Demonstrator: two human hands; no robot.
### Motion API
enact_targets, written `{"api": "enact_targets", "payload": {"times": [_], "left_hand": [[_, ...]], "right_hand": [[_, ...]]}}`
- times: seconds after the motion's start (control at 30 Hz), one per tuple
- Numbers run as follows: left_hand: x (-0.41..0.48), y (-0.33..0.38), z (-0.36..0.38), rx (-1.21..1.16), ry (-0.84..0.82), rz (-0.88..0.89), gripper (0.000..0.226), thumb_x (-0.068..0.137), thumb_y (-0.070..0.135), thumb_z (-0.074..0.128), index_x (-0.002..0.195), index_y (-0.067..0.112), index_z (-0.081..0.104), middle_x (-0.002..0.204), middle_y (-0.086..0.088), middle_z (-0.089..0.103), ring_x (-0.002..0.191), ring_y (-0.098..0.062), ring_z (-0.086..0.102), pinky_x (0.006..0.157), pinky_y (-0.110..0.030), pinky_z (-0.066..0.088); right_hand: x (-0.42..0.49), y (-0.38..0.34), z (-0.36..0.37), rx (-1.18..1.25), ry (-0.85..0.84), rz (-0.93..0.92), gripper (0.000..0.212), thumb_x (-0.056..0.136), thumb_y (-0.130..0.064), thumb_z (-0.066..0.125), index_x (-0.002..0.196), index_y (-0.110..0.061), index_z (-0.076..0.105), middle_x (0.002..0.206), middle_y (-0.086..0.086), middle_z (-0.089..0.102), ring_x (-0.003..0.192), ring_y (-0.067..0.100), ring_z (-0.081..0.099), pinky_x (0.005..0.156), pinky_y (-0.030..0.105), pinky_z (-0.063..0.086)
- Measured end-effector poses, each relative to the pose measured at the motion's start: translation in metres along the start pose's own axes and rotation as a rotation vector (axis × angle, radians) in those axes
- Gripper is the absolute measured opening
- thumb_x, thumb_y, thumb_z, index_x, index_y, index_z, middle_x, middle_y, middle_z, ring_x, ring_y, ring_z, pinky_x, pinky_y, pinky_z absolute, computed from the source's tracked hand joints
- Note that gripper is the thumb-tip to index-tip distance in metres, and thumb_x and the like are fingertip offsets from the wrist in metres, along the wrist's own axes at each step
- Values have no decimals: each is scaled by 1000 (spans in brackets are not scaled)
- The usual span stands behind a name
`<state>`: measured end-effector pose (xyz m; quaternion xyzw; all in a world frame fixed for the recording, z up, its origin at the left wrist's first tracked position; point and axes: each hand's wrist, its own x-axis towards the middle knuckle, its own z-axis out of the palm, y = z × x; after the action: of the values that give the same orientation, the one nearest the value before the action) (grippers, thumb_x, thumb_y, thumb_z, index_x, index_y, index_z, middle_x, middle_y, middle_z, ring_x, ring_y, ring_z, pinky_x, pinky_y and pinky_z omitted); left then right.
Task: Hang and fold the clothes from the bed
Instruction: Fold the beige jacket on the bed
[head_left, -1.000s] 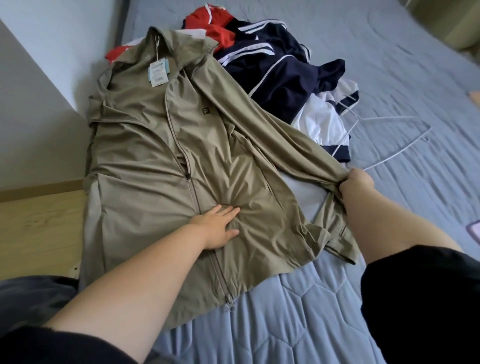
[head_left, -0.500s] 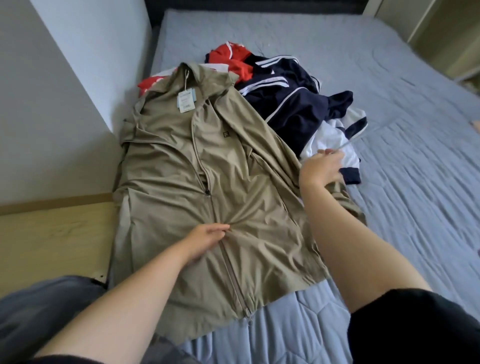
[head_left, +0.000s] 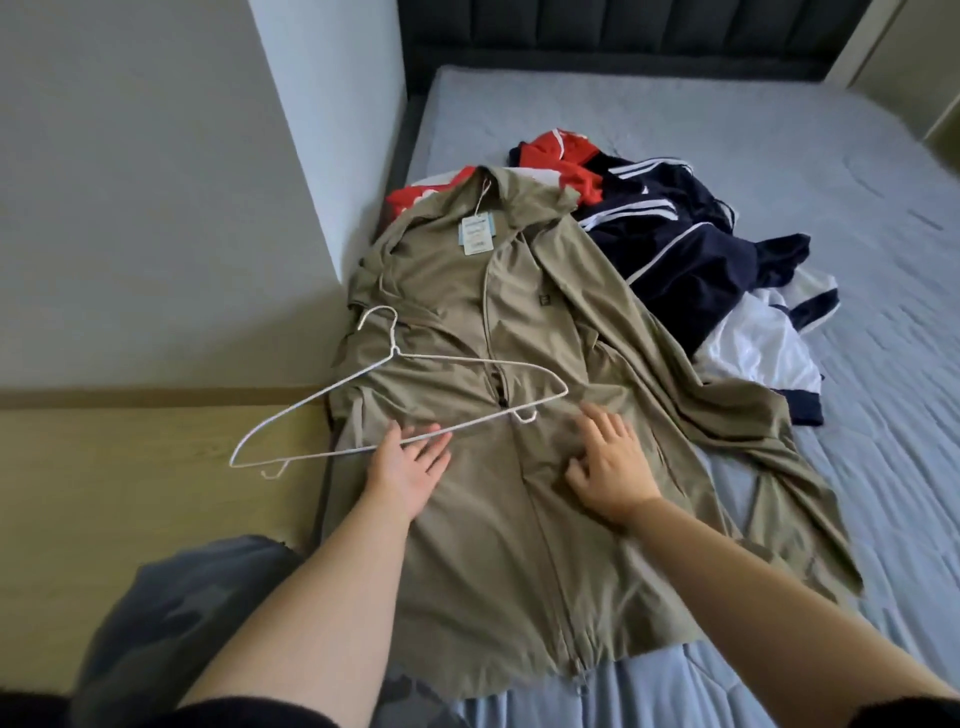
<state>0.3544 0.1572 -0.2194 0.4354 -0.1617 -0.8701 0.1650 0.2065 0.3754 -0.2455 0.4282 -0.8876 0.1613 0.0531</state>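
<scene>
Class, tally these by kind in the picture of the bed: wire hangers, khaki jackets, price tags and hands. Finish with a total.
White wire hanger: 1
Khaki jacket: 1
Price tag: 1
Hands: 2, left hand and right hand
Total: 5
</scene>
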Motion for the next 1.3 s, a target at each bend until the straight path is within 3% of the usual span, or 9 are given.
{"api": "enact_targets", "payload": {"times": [0.17,0.3,0.47,0.6,0.7,0.87,1.03,1.17,1.3], "left_hand": [[-1,-5,9,54,99,-28,36,105,15,24,76,7,43,73,-12,53,71,-26,60,103,-42,43],[-8,-2,17,30,40,-15,34,105,17,28,77,5,43,54,-14,60,49,-29,67,73,-37,58],[-12,8,18,245,14,11,33,105,20,27,79,8,43,62,-10,49,43,-22,65,61,-35,58],[-21,-1,26,758,-69,110,26,103,14,30,81,10,43,49,-8,57,40,-15,62,41,-24,50],[-24,-6,33,826,-177,127,24,103,17,33,84,12,47,49,-5,64,44,-14,64,41,-20,48],[-11,16,43,662,-190,167,18,103,19,38,99,14,55,63,-3,70,52,-14,68,44,-20,49],[30,43,47,506,66,299,24,99,3,31,107,8,54,75,-10,61,45,-12,63,45,-21,48],[75,72,48,380,171,310,37,94,-6,26,123,-1,50,83,-14,58,63,-22,58,60,-30,48],[116,101,59,302,141,310,39,97,-4,28,133,-1,43,121,-28,55,91,-32,62,79,-35,49]], "right_hand": [[40,-30,-14,546,132,420,37,84,-7,55,120,-5,53,104,11,60,96,24,55,85,30,42],[79,-49,-28,1525,-286,928,24,97,-12,38,116,-5,51,96,20,64,70,23,66,54,24,50],[87,-27,-36,1944,-450,941,51,101,-39,24,118,-1,55,111,24,66,91,34,69,74,42,57],[96,-35,-40,1573,-578,806,28,99,-38,42,96,-14,56,85,15,65,57,19,61,52,26,51],[114,-52,-39,1173,-233,725,20,94,-21,56,76,-13,54,63,7,45,38,9,36,38,18,29],[152,-54,-52,592,193,573,36,88,-43,56,66,-16,50,61,-1,52,59,17,49,56,32,35],[186,-18,-23,132,-18,683,49,95,-53,33,94,-12,62,98,13,65,95,33,61,73,34,42],[188,2,38,201,-399,848,63,101,-46,19,132,0,50,133,23,52,123,36,48,101,39,36],[188,7,70,95,-258,947,62,98,-50,17,129,-8,51,132,18,53,124,36,44,101,45,32]]}}
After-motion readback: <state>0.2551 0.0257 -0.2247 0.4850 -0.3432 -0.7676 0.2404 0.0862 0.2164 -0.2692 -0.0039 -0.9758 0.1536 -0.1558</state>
